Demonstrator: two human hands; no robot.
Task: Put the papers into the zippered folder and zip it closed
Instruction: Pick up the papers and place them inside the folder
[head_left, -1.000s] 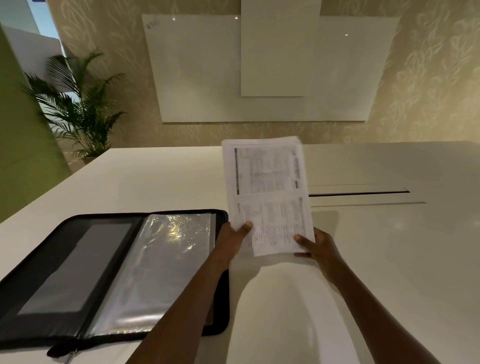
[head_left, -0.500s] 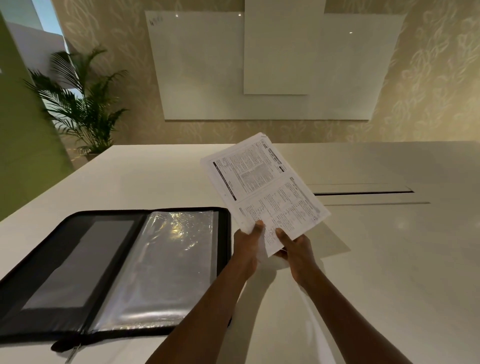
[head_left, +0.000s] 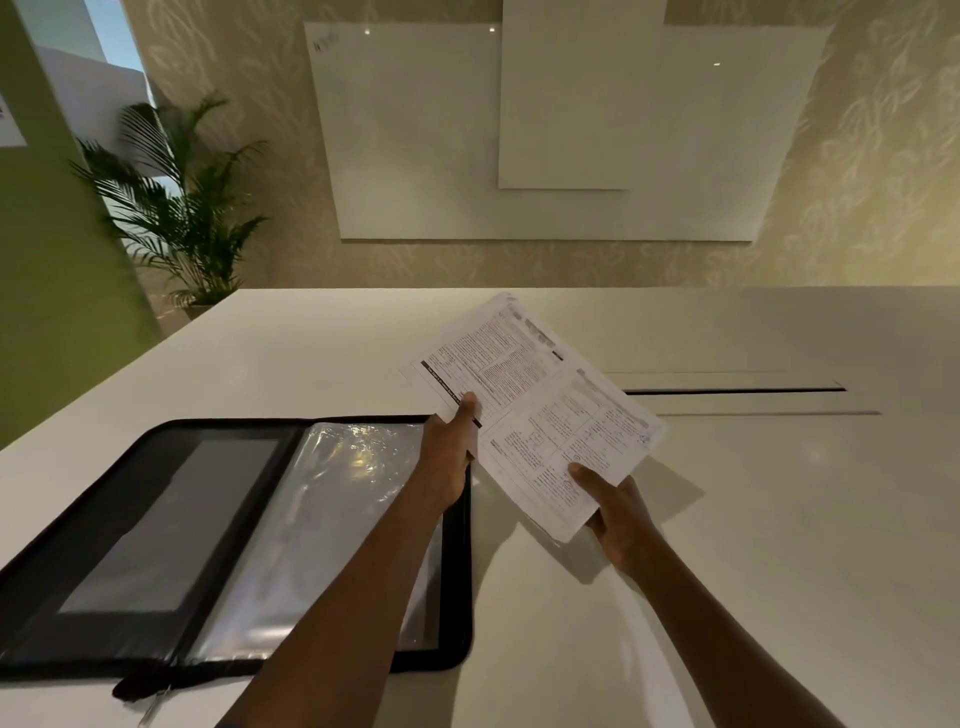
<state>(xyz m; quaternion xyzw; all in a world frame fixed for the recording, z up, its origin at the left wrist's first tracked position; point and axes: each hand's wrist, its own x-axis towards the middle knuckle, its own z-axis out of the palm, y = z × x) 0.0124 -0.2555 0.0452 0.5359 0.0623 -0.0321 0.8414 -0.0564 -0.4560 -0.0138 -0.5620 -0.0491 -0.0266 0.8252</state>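
White printed papers, a thin stack, held up off the table in both my hands, tilted with the top corner leaning away and to the left. Head view only.

My left hand: arm reaches forward from bottom centre, crossing over the folder's right half. Thumb lies flat on the printed face near the sheets' left edge, other fingers hidden behind the stack, so it's pinching the papers at that edge.

My right hand: arm comes in from bottom right, wrist roughly straight, palm under the stack's near lower corner. Thumb presses on top of the page, fingers curled beneath out of sight. Also clamped on the papers.

Zippered folder lies open flat on the table, left of the papers. Black border, dark panel on the left half, shiny clear plastic sleeve on the right half. Zipper pull hangs off the near edge. Papers are not in the folder; their lower-left part hovers just beside its far right corner.

Table slot sits behind the papers, to the right. Potted palm far left, whiteboard on the wall.
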